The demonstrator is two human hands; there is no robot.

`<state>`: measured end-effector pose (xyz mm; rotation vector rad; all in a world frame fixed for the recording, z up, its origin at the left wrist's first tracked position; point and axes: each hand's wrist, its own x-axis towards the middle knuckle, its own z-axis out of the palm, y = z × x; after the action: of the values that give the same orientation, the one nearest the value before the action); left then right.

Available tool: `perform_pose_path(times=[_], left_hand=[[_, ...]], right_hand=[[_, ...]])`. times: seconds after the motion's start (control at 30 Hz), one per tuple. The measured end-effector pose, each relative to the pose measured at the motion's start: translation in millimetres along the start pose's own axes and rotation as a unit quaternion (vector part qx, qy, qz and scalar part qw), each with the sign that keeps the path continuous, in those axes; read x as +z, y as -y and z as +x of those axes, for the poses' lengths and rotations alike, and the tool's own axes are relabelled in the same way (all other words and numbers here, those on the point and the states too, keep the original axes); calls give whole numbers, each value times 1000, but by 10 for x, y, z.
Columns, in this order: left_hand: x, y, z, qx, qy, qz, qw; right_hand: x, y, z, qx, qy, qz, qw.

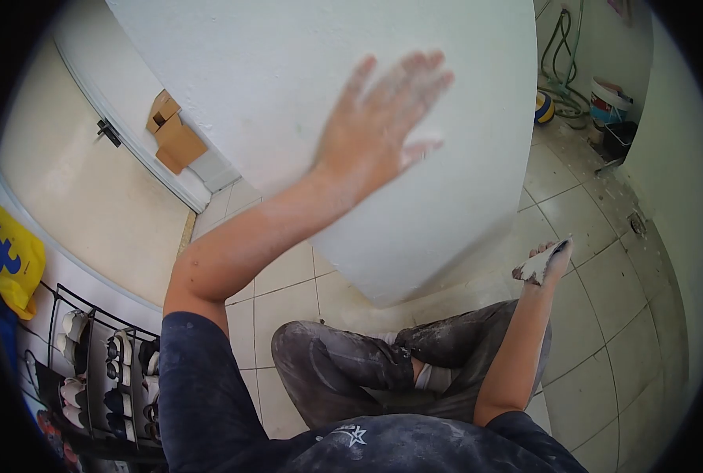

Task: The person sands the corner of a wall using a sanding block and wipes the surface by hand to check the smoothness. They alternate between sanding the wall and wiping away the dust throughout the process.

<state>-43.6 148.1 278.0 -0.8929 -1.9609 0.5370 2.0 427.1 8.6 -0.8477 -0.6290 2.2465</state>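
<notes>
My left hand (387, 118) is raised over the white wall surface (462, 189), overlapping it in this view. Its fingers are stretched out and slightly smeared by motion, with white dust on them. Lower on the right, my right hand (555, 264) is closed around a dark, dust-covered piece of sandpaper (531, 272), whose face is mostly white with powder. The white panel of wall ends in a lower corner just in front of my crossed legs (344, 359). White dust also marks my dark trousers and shirt.
A shoe rack (99, 370) and a yellow bag (16, 260) stand at the left. Beside the door (76, 150) is an open cardboard box (176, 134). At the back right are a green hose (564, 87), a ball (544, 108) and a bucket (608, 102) on the tiled floor (596, 292).
</notes>
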Motion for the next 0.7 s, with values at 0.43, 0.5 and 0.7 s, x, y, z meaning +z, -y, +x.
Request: perform_pose_path(times=[0.43, 0.5, 0.7], left_hand=[[169, -252, -910, 107, 166, -58, 979], [9, -35, -665, 33, 123, -69, 989], [-338, 314, -242, -132, 8, 52, 990]], right_hand=[[-53, 216, -26, 14, 12, 54, 998], [-101, 208, 6, 17, 34, 57, 998], [-55, 199, -75, 24, 10, 50, 998]])
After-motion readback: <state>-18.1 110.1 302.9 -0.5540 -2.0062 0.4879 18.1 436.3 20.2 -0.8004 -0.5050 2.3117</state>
